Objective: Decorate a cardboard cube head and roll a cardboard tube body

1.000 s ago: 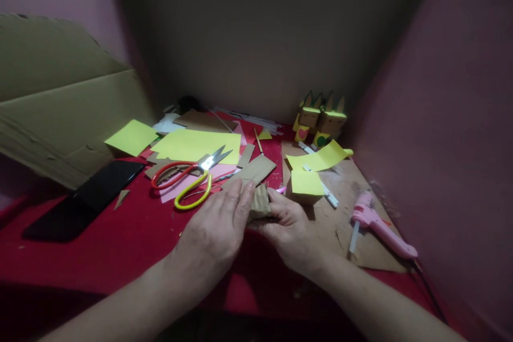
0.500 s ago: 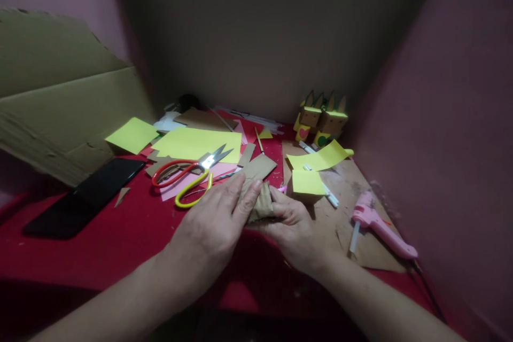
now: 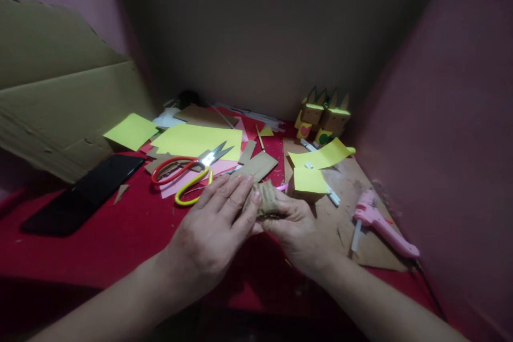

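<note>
Between my two hands is a small piece of creased brown cardboard (image 3: 265, 199), bent over on itself. My left hand (image 3: 214, 224) presses on its left side, thumb on top and fingers laid together over it. From the right, my right hand (image 3: 294, 224) pinches the same piece, its thumb below and fingers behind. Just beyond lies a flat cardboard strip (image 3: 260, 164). Scissors (image 3: 206, 163) with one red and one yellow handle lie spread beside my left hand, partly on yellow paper (image 3: 192, 139).
A pink glue gun (image 3: 380, 224) rests on a cardboard sheet (image 3: 344, 235) at the right. Small cardboard figures (image 3: 324, 115) stand at the back. A black phone-like slab (image 3: 82, 195) lies left, before a large cardboard panel (image 3: 72, 112). Folded yellow paper (image 3: 310, 180) stands nearby.
My left hand has shifted slightly, its fingers now laid flatter over the cardboard piece. The piece has turned a little between my hands. The view has moved slightly.
</note>
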The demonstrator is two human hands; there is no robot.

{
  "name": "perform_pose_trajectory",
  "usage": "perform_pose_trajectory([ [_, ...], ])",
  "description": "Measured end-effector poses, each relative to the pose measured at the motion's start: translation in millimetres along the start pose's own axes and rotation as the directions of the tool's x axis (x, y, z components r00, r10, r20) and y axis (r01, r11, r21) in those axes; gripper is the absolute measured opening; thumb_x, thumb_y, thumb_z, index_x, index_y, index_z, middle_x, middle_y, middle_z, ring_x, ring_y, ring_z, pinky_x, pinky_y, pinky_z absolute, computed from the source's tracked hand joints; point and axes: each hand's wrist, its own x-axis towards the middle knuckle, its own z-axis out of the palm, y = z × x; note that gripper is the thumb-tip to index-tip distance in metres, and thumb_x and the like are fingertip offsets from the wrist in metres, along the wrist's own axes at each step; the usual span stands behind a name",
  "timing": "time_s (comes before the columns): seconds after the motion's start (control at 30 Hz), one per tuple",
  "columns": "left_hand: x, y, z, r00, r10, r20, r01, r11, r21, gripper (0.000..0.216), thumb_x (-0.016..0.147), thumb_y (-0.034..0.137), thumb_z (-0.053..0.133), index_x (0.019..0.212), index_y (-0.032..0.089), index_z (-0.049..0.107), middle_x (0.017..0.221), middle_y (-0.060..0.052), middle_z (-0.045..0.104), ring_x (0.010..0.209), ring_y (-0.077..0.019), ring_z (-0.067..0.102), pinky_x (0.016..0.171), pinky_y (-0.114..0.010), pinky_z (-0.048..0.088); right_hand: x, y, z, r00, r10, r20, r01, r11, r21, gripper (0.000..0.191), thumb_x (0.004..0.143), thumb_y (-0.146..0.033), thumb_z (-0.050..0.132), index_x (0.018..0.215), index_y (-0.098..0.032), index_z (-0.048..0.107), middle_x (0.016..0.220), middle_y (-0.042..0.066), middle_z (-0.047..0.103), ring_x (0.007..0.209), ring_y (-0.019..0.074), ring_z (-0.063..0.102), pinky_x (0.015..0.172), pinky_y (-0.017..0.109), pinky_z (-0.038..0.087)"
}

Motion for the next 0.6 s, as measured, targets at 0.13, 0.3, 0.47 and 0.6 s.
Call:
perform_pose_trajectory([
  [0.13,2,-1,1,1.000,-0.026,-0.004,0.026,0.998,-0.053,0.031,0.098,0.011,0.054,0.127,0.001,0.057,0.133,-0.032,0.061,0.125,-0.0443,0.057,0.102,-0.063,0.049,0,2,-1,1.000,-0.003,0.003,0.003,1.000,-0.009,0.009,0.077,-0.032,0.084,0.087,-0.031,0.085,0.105,0.003,0.075,0.106,0.0240,0.067,0.103,0.042,0.052],
  [0.3,5,2,-1,0.970,-0.218,-0.110,0.178,0.940,-0.290,0.042,0.097,0.012,0.059,0.138,0.007,0.051,0.134,-0.024,0.063,0.129,-0.0319,0.057,0.111,-0.047,0.047,2,-7,-3,1.000,-0.015,0.026,0.017,0.997,-0.075,0.019,0.079,-0.017,0.079,0.091,-0.030,0.085,0.112,0.003,0.075,0.111,0.0245,0.066,0.104,0.040,0.050],
  [0.47,1,0,2,0.914,-0.405,-0.040,0.364,0.857,-0.366,0.053,0.098,0.040,0.060,0.141,0.011,0.047,0.133,-0.019,0.063,0.126,-0.0293,0.059,0.110,-0.040,0.048,4,-10,-5,0.998,0.054,0.014,-0.053,0.996,-0.066,0.024,0.077,-0.015,0.076,0.094,-0.028,0.085,0.115,0.004,0.076,0.113,0.0258,0.066,0.105,0.043,0.049],
  [0.6,-3,-2,8,0.927,-0.374,-0.017,0.327,0.833,-0.447,0.036,0.102,0.029,0.055,0.135,0.016,0.050,0.127,-0.015,0.065,0.121,-0.0259,0.061,0.108,-0.036,0.049,5,-7,-4,0.995,0.095,-0.034,-0.096,0.995,-0.028,0.023,0.072,-0.014,0.078,0.089,-0.026,0.085,0.111,0.004,0.078,0.114,0.0266,0.066,0.102,0.041,0.050],
])
